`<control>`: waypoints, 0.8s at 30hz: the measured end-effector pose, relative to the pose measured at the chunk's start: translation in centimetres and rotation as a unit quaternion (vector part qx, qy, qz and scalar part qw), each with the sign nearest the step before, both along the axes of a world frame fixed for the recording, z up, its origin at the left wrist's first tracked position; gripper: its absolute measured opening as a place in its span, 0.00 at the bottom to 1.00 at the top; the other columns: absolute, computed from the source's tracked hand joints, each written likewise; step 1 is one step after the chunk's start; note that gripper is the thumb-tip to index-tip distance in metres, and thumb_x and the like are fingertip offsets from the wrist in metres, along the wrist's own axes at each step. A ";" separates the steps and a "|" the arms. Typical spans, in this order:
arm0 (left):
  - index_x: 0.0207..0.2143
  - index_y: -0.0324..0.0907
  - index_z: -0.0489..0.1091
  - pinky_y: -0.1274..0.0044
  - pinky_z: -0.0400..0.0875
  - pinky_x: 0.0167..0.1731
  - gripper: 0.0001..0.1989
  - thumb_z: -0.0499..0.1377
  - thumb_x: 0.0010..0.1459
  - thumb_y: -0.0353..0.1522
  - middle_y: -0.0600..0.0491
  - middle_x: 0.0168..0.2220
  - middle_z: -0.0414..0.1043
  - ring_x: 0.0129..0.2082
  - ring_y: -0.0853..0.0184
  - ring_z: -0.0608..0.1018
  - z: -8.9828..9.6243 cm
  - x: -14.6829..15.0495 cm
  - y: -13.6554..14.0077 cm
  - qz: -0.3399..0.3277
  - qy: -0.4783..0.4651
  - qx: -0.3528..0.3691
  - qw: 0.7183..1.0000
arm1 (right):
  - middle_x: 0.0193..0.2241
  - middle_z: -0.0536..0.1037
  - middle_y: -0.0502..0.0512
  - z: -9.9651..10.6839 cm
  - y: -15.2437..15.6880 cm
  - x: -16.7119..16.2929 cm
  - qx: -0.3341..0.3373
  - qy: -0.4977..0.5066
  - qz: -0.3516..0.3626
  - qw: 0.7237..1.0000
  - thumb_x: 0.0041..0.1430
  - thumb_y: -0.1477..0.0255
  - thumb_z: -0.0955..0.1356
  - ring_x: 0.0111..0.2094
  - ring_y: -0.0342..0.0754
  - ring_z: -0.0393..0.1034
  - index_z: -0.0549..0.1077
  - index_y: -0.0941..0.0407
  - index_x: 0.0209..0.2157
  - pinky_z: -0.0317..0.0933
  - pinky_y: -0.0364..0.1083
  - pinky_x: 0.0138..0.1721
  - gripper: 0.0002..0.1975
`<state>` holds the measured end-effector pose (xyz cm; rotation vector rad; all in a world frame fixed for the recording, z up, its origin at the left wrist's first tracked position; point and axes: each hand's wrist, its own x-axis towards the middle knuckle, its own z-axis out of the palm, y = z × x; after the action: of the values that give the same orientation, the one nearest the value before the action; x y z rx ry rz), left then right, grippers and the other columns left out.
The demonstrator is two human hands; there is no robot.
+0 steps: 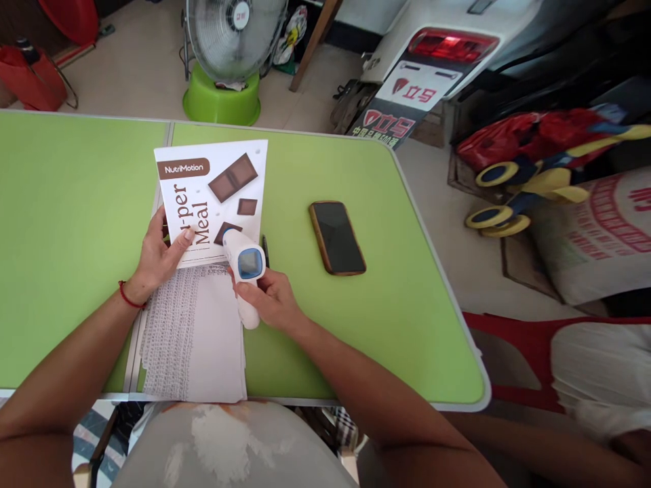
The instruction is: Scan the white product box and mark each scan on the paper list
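Note:
My right hand [272,298] grips a white handheld scanner-like device [243,266] with a blue-rimmed screen, its head pointing at a white "NutriMotion" packet [213,186] printed with brown chocolate squares. My left hand [157,256] holds the packet's lower left edge, thumb on its face. The packet rests on the green folding table [76,224], overlapping a white sheet of dense printed text [196,339] that reaches the near table edge.
A black phone in a brown case [336,236] lies face up right of my hands. Beyond the table stand a fan on a green base [224,61] and a scooter's rear [427,61]. Toy wheels [513,193], a sack and a red chair [513,352] stand at right.

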<state>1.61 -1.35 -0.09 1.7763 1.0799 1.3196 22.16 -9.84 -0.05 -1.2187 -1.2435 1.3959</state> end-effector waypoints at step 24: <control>0.48 0.44 0.73 0.64 0.80 0.38 0.27 0.71 0.49 0.48 0.47 0.44 0.78 0.40 0.58 0.80 0.4 -1.3 0.3 -0.008 0.009 -0.087 0.996 | 0.22 0.72 0.50 0.5 -0.1 -0.1 -0.002 0.014 0.000 1.000 0.45 0.48 0.72 0.23 0.44 0.63 0.75 0.54 0.30 0.63 0.45 0.24 0.23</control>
<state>0.33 -1.04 0.28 1.6665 1.1519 1.1655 22.02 -9.90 0.45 -1.1978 -1.2216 1.4116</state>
